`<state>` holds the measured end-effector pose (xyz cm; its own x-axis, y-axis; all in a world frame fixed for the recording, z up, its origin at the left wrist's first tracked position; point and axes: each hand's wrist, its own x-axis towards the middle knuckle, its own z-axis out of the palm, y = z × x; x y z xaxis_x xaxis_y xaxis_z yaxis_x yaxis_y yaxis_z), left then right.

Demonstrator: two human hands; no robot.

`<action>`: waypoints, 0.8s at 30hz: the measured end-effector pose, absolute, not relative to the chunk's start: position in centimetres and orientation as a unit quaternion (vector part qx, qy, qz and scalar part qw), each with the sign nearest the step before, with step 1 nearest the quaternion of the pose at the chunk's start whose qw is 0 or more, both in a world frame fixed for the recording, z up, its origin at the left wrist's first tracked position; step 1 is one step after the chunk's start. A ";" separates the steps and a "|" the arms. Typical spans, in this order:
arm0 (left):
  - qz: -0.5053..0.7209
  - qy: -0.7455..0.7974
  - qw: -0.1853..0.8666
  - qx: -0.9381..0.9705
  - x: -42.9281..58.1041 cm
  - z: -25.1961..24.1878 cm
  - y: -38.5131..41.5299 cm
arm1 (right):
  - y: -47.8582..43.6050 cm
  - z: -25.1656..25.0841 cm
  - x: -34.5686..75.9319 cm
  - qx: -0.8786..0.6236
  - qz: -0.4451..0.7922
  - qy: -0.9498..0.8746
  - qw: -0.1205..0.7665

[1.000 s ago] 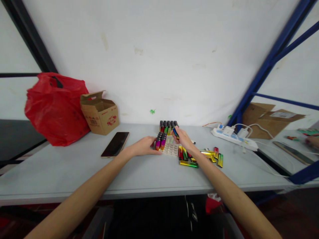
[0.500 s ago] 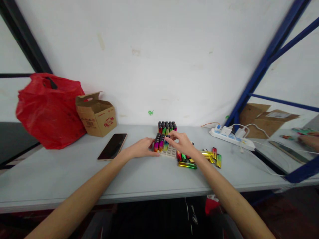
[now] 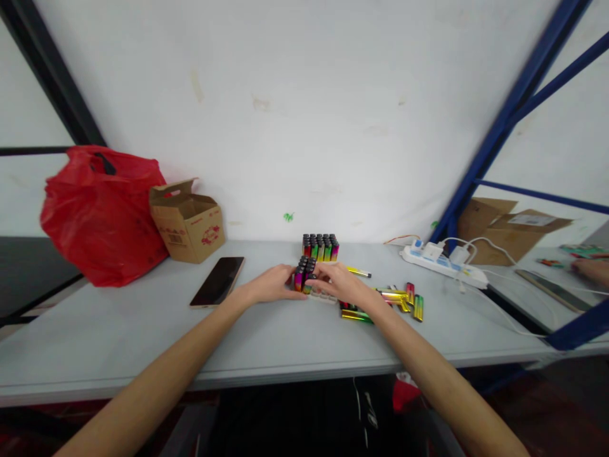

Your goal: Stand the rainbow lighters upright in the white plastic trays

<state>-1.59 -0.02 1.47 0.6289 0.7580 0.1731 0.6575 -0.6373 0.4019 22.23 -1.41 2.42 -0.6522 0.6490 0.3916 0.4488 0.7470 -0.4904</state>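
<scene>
A white tray with rows of holes stands on the table, its left part filled with upright, shiny coloured lighters with black tops. My left hand grips the tray's left end, thumb along the front and fingers behind. From the right, my right hand reaches over the tray, its fingers closed at a lighter beside the filled rows; the hand hides most of that lighter. Loose lighters lie in a pile under and beside my right wrist. Just behind stands a full block of upright lighters.
A dark phone lies to the left. Behind it are an open cardboard box and a red plastic bag. A white power strip with plugs and cables sits right, near a blue metal frame. Another person's hand shows far right.
My right hand has moved left and lower over the tray, bringing the lighter against the filled rows. My left hand keeps its grip. The view has shifted slightly.
</scene>
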 end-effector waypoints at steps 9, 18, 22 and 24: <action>0.172 0.398 0.153 0.888 -1.6 1.3 0.1 | -1.2 2.0 21.6 -0.379 0.054 -0.898 0.218; 0.162 0.409 0.162 0.883 -1.7 1.4 0.1 | 0.9 3.4 26.1 -0.431 0.052 -0.871 0.228; 0.152 0.421 0.160 0.880 -1.6 1.8 -0.2 | 2.5 3.0 30.7 -0.553 0.030 -0.822 0.131; 0.151 0.425 0.155 0.879 -1.5 1.9 -0.3 | 2.9 2.7 32.2 -0.598 0.052 -0.798 0.054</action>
<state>-1.55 -0.30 1.92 0.5938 0.7933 0.1348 0.6997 -0.5918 0.4003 32.18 2.85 2.74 -0.2795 0.9598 0.0245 0.9487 0.2800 -0.1472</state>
